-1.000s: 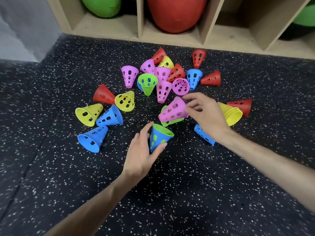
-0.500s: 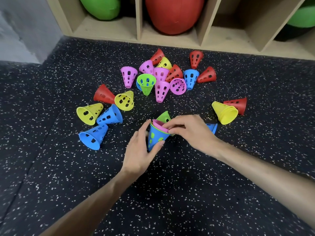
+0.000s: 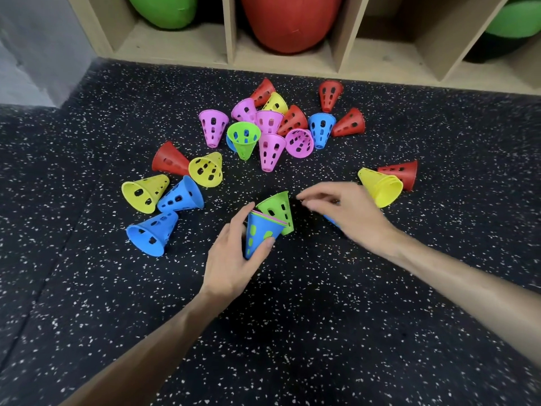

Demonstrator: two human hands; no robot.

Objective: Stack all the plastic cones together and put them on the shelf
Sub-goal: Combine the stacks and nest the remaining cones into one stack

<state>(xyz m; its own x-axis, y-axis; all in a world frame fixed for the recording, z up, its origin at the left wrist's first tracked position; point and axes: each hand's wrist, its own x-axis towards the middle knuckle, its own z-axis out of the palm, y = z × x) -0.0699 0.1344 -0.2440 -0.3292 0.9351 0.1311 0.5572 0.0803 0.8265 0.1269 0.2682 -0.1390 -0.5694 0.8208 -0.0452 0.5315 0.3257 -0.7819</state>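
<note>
My left hand [image 3: 234, 259] grips a small stack of cones [image 3: 260, 232]: a blue cone outside, with a green and a pink rim showing at its mouth. A loose green cone [image 3: 276, 205] lies right behind the stack, touching it. My right hand [image 3: 342, 212] hovers just right of that green cone with loosely curled fingers that hold nothing. A blue cone [image 3: 330, 220] is mostly hidden under this hand. Several more perforated cones in pink, red, yellow, blue and green lie scattered on the floor beyond, with a dense cluster [image 3: 272, 127] near the wooden shelf [image 3: 345, 58].
Yellow nested cones [image 3: 382, 187] and a red cone [image 3: 402, 172] lie right of my right hand. Yellow, blue and red cones [image 3: 172, 189] lie to the left. The shelf compartments hold a red ball [image 3: 289, 22] and green balls [image 3: 164, 7]. Speckled black floor surrounds everything.
My right hand pushed the pink cone into the stack held by my left hand, let go and drew back to the right, empty. The stack stayed in place.
</note>
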